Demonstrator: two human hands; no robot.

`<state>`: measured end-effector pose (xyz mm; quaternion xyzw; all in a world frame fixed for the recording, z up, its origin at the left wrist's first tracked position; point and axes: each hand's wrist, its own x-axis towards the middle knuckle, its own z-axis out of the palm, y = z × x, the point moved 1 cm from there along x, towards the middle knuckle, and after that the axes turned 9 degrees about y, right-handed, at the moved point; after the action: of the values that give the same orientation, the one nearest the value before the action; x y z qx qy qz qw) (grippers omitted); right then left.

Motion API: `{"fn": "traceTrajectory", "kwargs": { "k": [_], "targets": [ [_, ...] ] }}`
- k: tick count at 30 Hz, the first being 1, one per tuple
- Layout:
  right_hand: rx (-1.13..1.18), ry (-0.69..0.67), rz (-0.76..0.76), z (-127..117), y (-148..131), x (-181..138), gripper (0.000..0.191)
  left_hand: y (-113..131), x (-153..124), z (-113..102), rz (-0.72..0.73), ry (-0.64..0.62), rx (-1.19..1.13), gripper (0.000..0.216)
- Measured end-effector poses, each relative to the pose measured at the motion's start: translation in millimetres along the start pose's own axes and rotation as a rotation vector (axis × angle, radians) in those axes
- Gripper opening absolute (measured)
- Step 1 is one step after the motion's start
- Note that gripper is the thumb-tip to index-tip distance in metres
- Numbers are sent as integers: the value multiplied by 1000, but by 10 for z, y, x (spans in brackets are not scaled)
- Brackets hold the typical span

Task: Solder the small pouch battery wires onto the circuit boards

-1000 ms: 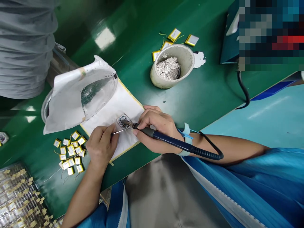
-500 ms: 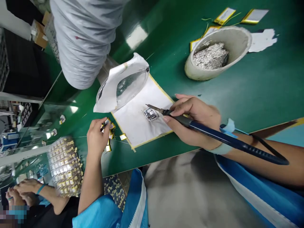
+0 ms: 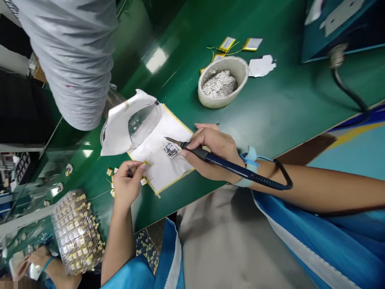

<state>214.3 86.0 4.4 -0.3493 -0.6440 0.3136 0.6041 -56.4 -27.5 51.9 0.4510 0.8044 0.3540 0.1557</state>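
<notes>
My right hand (image 3: 213,150) grips a dark blue soldering iron (image 3: 228,164), its bare metal tip pointing left over a white paper sheet (image 3: 177,172). Just below the tip lies a small square circuit board in a pale case (image 3: 171,150). At the sheet's left edge, my left hand (image 3: 128,180) pinches a small yellow-edged battery (image 3: 146,163) between thumb and finger. Something dark shows inside its curled fingers; I cannot make out what. Several small loose batteries (image 3: 109,171) lie around that hand, one (image 3: 144,181) at the sheet's border.
A clear shield with white paper (image 3: 117,124) stands behind the sheet, under a grey duct (image 3: 69,68). A pale cup of metal shavings (image 3: 207,98) sits beyond my right hand. Stacked trays (image 3: 75,233) stand left, near another person's hand (image 3: 39,257). A blue box (image 3: 349,36) is far right.
My left hand has moved from the loose batteries to the sheet's edge, a small battery now in its fingertips. The view has shifted right; the iron still hovers by the board.
</notes>
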Motion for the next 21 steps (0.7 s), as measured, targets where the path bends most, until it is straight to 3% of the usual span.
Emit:
{"fn": "traceTrajectory", "kwargs": {
  "k": [5, 9, 13, 21],
  "targets": [
    [-38, -41, 36, -16, -9, 18, 20, 134, 14, 372, 36, -187, 75, 28],
    [-58, -68, 54, -31, -33, 44, 19, 232, 61, 344, 338, -89, 168, 22],
    [-40, -80, 73, -39, -45, 62, 20, 278, 83, 360, 609, 70, -30, 29],
    [-53, -109, 150, -41, -66, 84, 19, 47, 82, 644, 545, 158, -18, 11]
  ]
}}
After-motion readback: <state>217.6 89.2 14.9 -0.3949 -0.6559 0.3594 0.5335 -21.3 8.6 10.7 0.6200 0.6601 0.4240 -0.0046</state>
